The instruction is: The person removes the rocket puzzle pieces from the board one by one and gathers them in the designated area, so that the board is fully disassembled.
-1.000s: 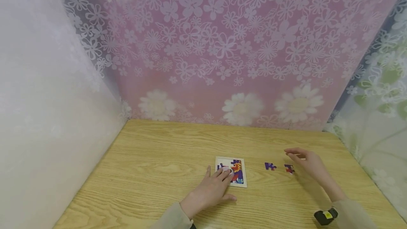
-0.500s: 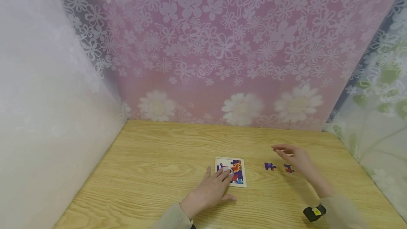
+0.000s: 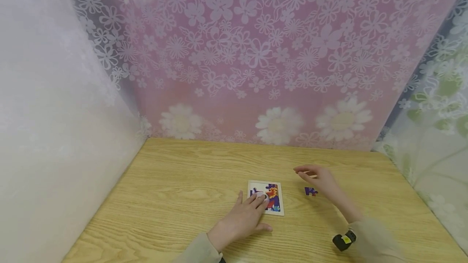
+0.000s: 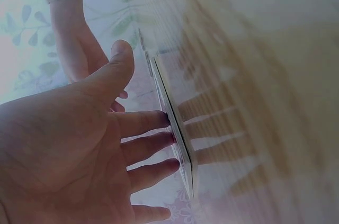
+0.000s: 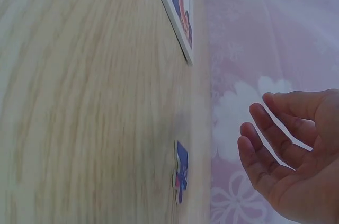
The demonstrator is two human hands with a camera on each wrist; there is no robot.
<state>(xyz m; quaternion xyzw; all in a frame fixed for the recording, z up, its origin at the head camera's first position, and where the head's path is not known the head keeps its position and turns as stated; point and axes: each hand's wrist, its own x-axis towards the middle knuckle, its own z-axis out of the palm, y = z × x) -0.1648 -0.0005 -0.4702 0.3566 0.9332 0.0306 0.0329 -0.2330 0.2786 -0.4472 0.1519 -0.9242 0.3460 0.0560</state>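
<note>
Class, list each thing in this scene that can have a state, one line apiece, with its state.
Puzzle board: flat on the table, partly filled.
Loose puzzle piece: flat on the table, untouched.
Left hand: straight fingers pressing the board.
Right hand: open, raised, holding nothing.

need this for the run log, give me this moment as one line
left hand: fingers flat on puzzle board | right hand: open, above loose purple piece, holding nothing | surface: wooden table
</note>
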